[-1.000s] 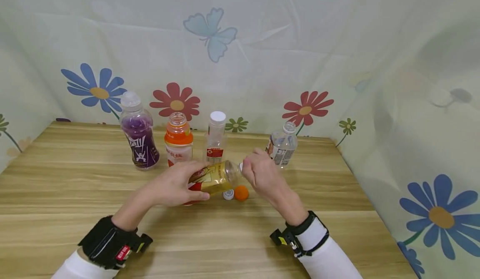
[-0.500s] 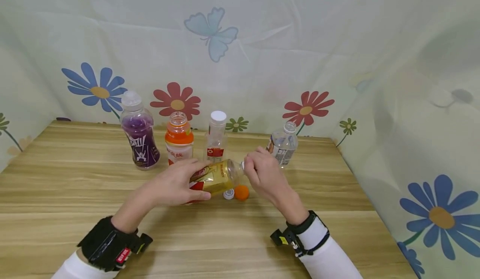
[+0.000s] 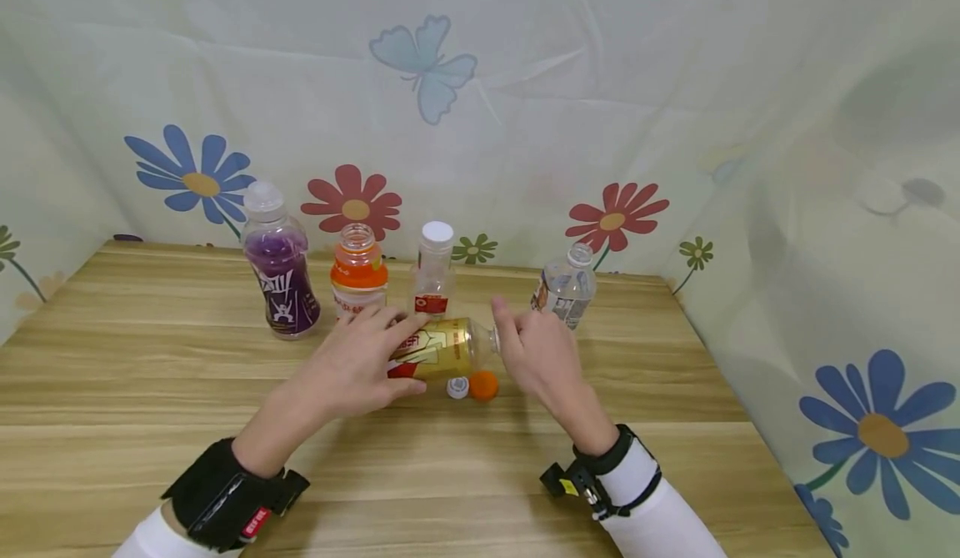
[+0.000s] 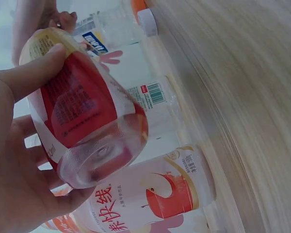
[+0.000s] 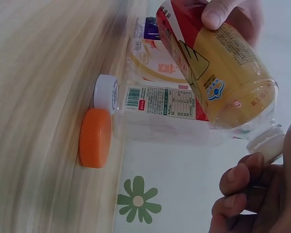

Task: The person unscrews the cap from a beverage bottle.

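My left hand (image 3: 352,366) grips a clear plastic bottle (image 3: 442,351) with a gold and red label. The bottle lies nearly level above the table, its neck pointing right. At its mouth is a white cap (image 5: 271,147), which my right hand (image 3: 543,358) pinches with curled fingers. In the head view those fingers largely hide the cap. The bottle's base (image 4: 102,158) shows in the left wrist view and looks empty. Below the bottle, a loose white cap (image 3: 457,388) and an orange cap (image 3: 483,386) lie side by side on the table.
Behind my hands stand a purple-filled bottle (image 3: 281,279), an uncapped orange-and-white bottle (image 3: 358,279) and a clear bottle with a white cap (image 3: 433,270). An uncapped clear bottle (image 3: 566,291) stands beyond my right hand. A flowered curtain (image 3: 480,149) borders the wooden table (image 3: 450,491).
The bottle has rolled in my left hand and shifted slightly right, now lying more level. My right hand has turned at the cap, its thumb now pointing up. The standing bottles stay put.
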`<move>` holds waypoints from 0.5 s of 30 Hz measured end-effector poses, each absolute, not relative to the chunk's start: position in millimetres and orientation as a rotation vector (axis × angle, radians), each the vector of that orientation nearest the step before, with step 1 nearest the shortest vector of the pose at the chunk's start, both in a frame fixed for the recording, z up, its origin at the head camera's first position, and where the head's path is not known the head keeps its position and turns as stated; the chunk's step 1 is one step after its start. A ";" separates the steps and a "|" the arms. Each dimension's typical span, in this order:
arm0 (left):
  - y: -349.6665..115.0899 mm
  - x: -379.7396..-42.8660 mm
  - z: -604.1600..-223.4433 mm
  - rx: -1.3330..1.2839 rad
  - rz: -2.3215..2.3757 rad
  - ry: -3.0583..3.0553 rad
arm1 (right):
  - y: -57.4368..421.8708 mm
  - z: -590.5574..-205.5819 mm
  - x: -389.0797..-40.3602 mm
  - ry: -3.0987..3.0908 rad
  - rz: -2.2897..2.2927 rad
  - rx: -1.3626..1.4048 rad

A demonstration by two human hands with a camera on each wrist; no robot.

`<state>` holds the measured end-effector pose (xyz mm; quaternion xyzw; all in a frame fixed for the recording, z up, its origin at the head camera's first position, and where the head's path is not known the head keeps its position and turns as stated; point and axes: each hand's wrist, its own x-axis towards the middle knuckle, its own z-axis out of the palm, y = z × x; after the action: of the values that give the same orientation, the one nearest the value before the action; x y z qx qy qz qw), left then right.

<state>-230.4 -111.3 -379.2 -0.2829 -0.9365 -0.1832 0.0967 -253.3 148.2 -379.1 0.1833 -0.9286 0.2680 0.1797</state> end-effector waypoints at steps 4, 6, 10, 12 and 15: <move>-111.3 -231.3 -380.6 -0.815 -0.519 -2.746 | 147.6 -378.7 -252.9 -2.681 0.786 0.451; -110.9 -231.3 -381.2 -0.805 -0.515 -2.742 | 147.5 -378.8 -253.4 -2.690 0.811 0.453; -109.8 -230.7 -381.6 -0.807 -0.517 -2.745 | 146.6 -378.4 -254.1 -2.670 0.869 0.482; -109.5 -230.7 -381.7 -0.809 -0.520 -2.741 | 145.8 -378.0 -254.4 -2.650 0.895 0.496; -109.2 -230.7 -381.6 -0.809 -0.541 -2.742 | 144.7 -377.1 -254.6 -2.618 0.931 0.515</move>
<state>-230.7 -109.2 -381.6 -0.2762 -0.9361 -0.1846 0.1157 -254.6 144.7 -377.1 0.1800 -0.9149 0.3254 0.1571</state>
